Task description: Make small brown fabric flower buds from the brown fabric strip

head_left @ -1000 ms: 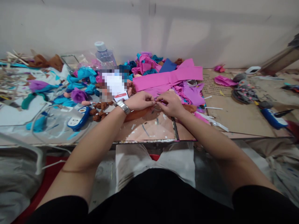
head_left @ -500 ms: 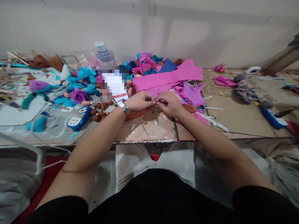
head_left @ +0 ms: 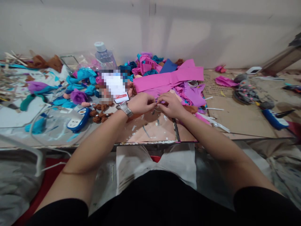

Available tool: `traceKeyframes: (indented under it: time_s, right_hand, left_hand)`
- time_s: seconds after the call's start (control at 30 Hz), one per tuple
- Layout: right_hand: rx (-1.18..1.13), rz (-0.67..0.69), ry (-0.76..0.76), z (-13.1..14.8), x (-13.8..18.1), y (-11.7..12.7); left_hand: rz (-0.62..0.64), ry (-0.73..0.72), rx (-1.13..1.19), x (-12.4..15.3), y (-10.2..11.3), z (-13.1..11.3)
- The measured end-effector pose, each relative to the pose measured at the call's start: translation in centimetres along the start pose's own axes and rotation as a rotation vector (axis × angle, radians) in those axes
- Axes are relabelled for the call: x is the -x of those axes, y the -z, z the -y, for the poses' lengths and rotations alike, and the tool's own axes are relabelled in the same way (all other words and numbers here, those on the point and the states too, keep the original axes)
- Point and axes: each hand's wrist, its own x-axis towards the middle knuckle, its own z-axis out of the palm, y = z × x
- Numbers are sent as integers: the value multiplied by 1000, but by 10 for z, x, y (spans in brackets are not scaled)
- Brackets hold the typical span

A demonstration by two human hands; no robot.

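Observation:
My left hand and my right hand meet over the near middle of the table, fingertips pinched close together. Whatever lies between them is too small to make out. Behind the fingers lies a long pink paper strip on top of a heap of crumpled paper. Purple paper spreads beside my right hand. Brown paper shows past my right wrist. Near my left wrist is a phone with a lit screen, partly blurred out. Brown crinkled balls lie left of that wrist.
A clear bottle with a white cap stands at the back. Blue-and-white devices lie at left and right. A dish of grey pieces sits on cardboard. White sticks lie right of my hand. A white cable crosses the left side.
Both hands stay nearly in place with fingertips together. The brown strip under my left hand shows less now. The view has shifted very slightly.

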Motion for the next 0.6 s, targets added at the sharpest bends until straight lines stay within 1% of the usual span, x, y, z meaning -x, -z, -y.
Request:
traceKeyframes:
  time_s: [0.13,0.33,0.6]
  right_hand:
    - [-55,-9,4,-2,0,-2]
    - [-79,21,17,-3,-1,-3]
    - [-55,50,-27,0,-1,-3]
  left_hand:
    - [-10,-3,-99,0,-2,-4]
    - [-29,-44,-235,-2,-6,-5]
    - [-51,-97,-279,-3,-11,-2]
